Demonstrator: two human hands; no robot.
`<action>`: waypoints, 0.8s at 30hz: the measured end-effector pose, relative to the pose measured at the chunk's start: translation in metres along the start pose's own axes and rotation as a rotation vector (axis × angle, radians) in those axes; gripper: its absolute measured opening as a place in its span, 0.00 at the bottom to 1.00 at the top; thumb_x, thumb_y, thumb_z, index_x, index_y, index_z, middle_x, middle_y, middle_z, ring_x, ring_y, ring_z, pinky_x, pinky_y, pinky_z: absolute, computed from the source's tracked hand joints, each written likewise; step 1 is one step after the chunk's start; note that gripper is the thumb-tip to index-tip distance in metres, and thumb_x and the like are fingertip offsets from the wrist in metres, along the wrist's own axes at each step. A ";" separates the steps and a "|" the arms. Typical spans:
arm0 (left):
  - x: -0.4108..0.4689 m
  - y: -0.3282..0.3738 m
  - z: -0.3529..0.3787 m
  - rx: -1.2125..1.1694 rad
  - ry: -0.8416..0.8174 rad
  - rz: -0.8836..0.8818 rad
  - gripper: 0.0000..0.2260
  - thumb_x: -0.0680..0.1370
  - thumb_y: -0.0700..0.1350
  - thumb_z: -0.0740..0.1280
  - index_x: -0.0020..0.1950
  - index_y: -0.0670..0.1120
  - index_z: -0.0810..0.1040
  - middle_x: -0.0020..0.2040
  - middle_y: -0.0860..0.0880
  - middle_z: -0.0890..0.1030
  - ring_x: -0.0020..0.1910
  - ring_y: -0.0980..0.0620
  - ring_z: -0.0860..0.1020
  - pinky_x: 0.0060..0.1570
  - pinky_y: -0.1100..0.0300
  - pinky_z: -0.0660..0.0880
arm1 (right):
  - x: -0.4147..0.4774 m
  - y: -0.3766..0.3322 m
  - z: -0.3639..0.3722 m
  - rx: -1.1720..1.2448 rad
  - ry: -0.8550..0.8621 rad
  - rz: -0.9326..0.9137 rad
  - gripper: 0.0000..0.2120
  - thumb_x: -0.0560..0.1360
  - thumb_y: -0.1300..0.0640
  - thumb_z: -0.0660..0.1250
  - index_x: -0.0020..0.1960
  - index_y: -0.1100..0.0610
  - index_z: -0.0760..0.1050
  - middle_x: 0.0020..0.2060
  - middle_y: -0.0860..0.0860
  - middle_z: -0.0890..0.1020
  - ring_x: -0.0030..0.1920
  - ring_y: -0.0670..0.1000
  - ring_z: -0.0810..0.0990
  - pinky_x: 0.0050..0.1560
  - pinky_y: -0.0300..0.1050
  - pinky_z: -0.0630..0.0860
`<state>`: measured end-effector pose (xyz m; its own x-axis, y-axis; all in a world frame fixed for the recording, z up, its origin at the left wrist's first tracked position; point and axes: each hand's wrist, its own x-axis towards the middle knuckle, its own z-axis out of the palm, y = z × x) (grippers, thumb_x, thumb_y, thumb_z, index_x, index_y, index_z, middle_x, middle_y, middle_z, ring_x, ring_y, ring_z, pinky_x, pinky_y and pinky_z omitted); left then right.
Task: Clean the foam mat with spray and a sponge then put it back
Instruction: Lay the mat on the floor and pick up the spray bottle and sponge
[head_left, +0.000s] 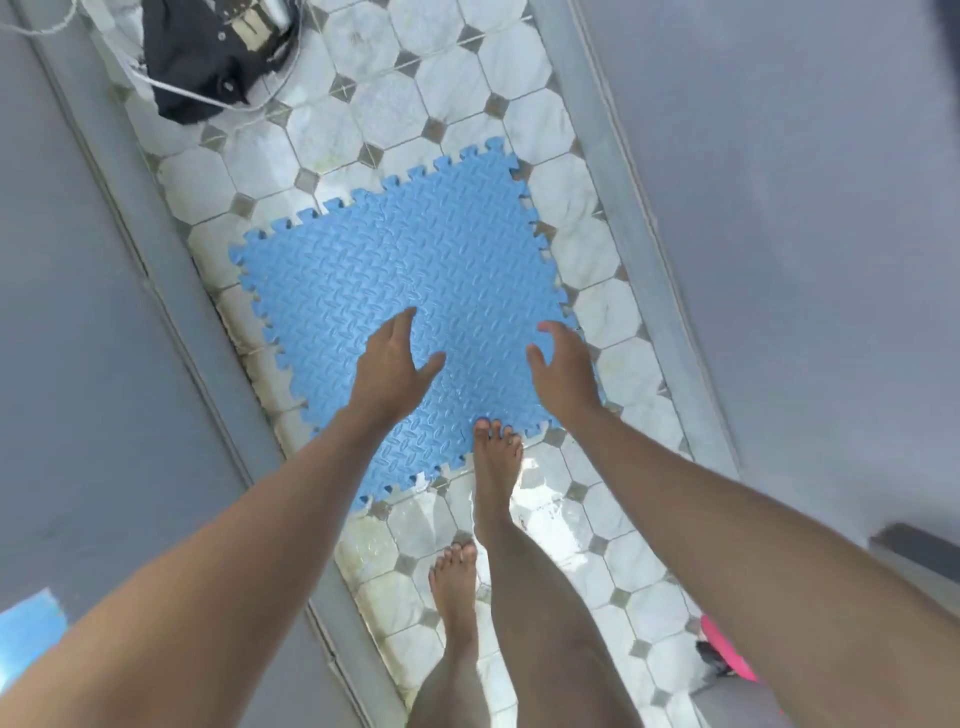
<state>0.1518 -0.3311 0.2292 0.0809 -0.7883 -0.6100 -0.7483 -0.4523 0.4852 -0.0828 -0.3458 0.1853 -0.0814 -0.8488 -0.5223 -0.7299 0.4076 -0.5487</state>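
Observation:
A blue foam mat (400, 280) with jigsaw edges and a ridged pattern lies flat on the tiled floor (613, 312). Both my arms reach down over its near half. My left hand (390, 366) hovers above the mat with its fingers spread and nothing in it. My right hand (563, 371) hangs over the mat's near right corner, also spread and empty. The toes of one bare foot (496, 457) rest on the mat's near edge. No spray bottle or sponge is visible.
The floor is a narrow strip of wet white octagonal tiles between grey walls (779, 182). A dark cloth with a white cord (208, 57) lies at the far end. A pink object (724, 649) sits at the lower right. Another blue piece (26, 634) shows at the lower left.

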 end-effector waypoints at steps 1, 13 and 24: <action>-0.022 0.010 0.009 -0.001 -0.025 0.025 0.33 0.81 0.53 0.68 0.82 0.45 0.60 0.79 0.43 0.66 0.78 0.42 0.64 0.74 0.45 0.63 | -0.032 0.015 -0.008 0.041 0.016 0.038 0.15 0.80 0.58 0.65 0.66 0.58 0.74 0.63 0.56 0.78 0.67 0.56 0.73 0.68 0.47 0.67; -0.230 0.111 0.138 0.242 -0.518 0.369 0.28 0.79 0.56 0.70 0.76 0.49 0.69 0.69 0.49 0.77 0.67 0.47 0.76 0.65 0.52 0.72 | -0.385 0.197 -0.078 0.471 0.211 0.675 0.04 0.78 0.54 0.64 0.45 0.49 0.77 0.42 0.48 0.84 0.45 0.51 0.84 0.45 0.47 0.77; -0.319 0.198 0.310 0.573 -0.760 0.649 0.24 0.78 0.54 0.72 0.71 0.47 0.73 0.63 0.48 0.81 0.59 0.48 0.79 0.56 0.56 0.74 | -0.514 0.377 -0.050 0.971 0.403 1.208 0.05 0.76 0.60 0.64 0.45 0.54 0.78 0.40 0.57 0.85 0.32 0.53 0.82 0.28 0.41 0.73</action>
<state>-0.2264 -0.0395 0.3258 -0.7010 -0.2603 -0.6639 -0.7089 0.3561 0.6089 -0.3503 0.2272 0.2796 -0.5440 0.1497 -0.8257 0.5675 0.7904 -0.2305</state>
